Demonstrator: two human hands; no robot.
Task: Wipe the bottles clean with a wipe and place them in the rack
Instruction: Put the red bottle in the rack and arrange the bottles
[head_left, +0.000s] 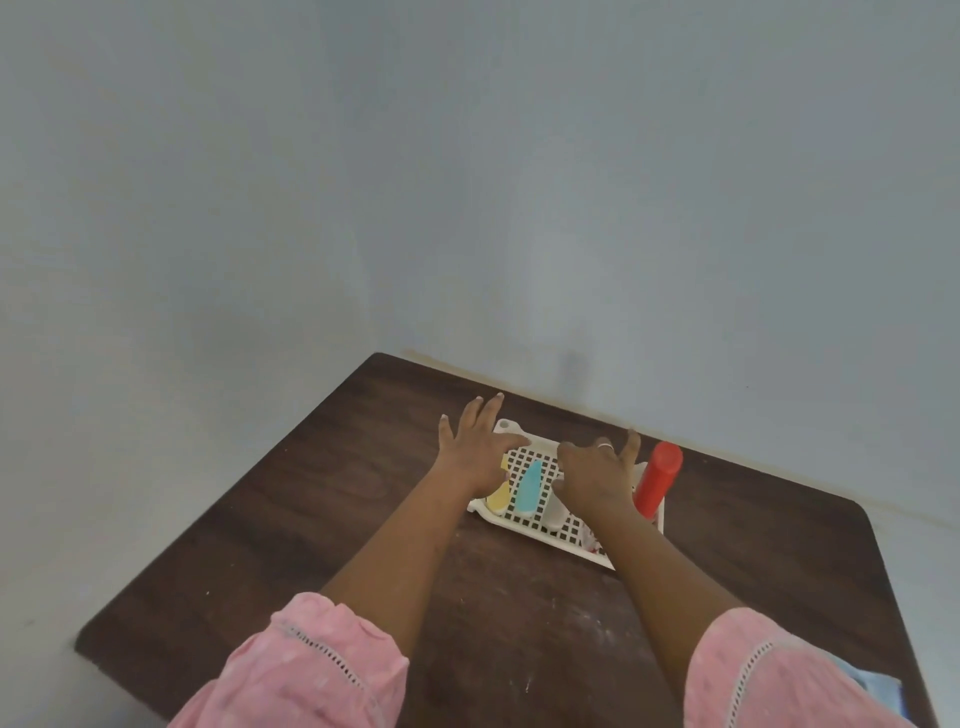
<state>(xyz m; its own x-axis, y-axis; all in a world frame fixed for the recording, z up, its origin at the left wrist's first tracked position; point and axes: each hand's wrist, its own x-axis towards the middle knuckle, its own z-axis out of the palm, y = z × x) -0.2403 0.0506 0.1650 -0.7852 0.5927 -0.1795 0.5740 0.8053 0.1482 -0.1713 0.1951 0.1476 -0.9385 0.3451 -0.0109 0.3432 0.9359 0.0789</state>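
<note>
A white lattice rack (524, 465) sits on the dark wooden table (311, 519) near the far wall. In it lie a yellow bottle (497, 500), a light-blue bottle (530, 487) and a whitish bottle (556, 512). A tall red bottle (657, 478) stands upright at the rack's right end. My left hand (475, 449) hovers over the rack's left end with fingers spread and straight. My right hand (597, 473) is over the rack's middle, fingers relaxed, a ring on one finger. Neither hand holds anything that I can see.
A light-blue cloth or wipe (872, 688) pokes out at the table's front right corner beside my pink sleeve. Pale walls border the table at the back and left. White specks dot the tabletop in front of the rack.
</note>
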